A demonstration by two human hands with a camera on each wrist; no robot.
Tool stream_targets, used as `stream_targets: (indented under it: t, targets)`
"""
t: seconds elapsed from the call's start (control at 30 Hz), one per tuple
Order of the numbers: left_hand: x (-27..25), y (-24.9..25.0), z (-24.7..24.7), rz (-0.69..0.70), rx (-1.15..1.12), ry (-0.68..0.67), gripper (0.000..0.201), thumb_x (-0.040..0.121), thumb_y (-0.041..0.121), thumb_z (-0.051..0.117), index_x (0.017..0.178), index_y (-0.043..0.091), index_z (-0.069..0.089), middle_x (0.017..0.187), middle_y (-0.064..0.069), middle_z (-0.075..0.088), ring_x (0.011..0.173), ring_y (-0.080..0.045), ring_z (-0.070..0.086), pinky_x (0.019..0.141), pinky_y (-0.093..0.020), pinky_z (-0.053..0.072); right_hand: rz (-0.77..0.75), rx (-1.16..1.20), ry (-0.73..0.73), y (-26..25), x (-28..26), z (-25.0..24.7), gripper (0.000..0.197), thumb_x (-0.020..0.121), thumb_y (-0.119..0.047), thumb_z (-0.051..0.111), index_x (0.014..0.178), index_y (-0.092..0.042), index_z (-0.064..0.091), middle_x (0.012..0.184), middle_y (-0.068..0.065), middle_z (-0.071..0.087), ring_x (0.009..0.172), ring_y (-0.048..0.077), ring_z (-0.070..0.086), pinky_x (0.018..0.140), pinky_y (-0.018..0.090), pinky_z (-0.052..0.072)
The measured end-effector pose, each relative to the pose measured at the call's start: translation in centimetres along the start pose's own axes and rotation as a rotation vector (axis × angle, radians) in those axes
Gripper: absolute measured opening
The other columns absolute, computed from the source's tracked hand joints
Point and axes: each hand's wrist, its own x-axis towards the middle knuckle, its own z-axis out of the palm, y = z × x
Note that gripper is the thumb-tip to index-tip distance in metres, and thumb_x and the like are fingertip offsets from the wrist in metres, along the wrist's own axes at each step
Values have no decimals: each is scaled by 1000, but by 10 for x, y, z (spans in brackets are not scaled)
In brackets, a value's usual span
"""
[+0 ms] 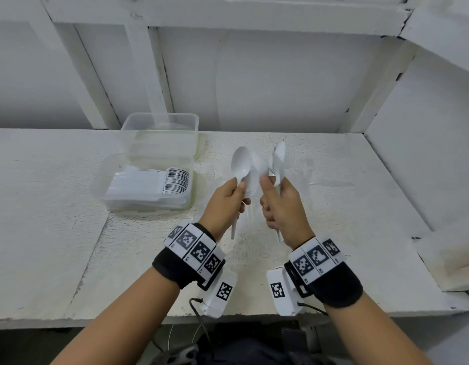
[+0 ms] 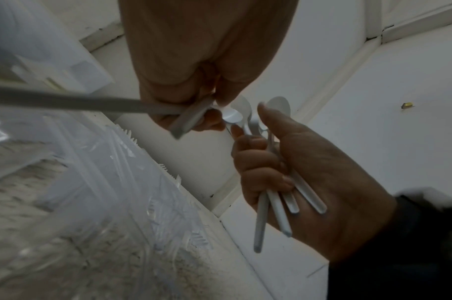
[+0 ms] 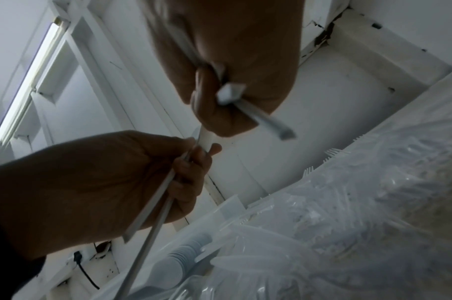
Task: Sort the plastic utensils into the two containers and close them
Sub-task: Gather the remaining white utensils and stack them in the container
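**Two fistfuls of spoons, held well above the worktop**

Your left hand (image 1: 228, 198) is curled round a small bunch of white spoons (image 1: 241, 162), thumb pressed just below the bowl; your right hand (image 1: 280, 204) grips a second bunch (image 1: 278, 156) the same way, bowls up and handles hanging down past the palm. The two bunches sit close together, bowls nearly touching, over the bare worktop (image 1: 57, 233); the spoon container (image 1: 149, 185) lies open to your left, a neat nested row of spoons already in it, with the second clear container (image 1: 159, 130) just behind it; neither is closed.

From here the likely trouble is slippage; the left wrist view shows the handles (image 2: 276, 213) in your right hand splayed at different angles, so a loosened grip while merging bunches could let one slide out. Thin smooth plastic gives little friction; I judge a shuffle between hands the riskiest step. The clear forks (image 2: 168, 168) below are hard to see against the surface; a dropped spoon could land among them and undo the sorting. Set the bowls aligned, or the row may not nest.
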Motion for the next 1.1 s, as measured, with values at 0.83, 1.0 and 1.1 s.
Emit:
stream_targets:
  t: [0.83,1.0,1.1]
  targets:
    - [-22,6,-19,-259,-164,-469,28,102,17,30,119,9,51,66,-4,54,58,-15,56,70,-36,53,-143,-54,133,9,9,7,19,86,-15,64,91,-28,51,75,-11,55,57,-1,48,50,11,36]
    - [-21,5,-19,-269,-195,-403,29,102,25,30,103,12,56,60,2,32,48,-8,30,42,-17,28,-114,-17,148,1,7,10,12,90,-26,60,94,-23,49,74,-2,53,45,1,42,43,20,34]
    - [-18,4,-20,-204,-182,-232,29,102,23,30,86,14,52,60,3,30,47,-7,26,41,-16,22,-59,44,126,-4,6,10,8,97,-29,46,90,-25,44,77,1,57,36,3,34,36,20,31]
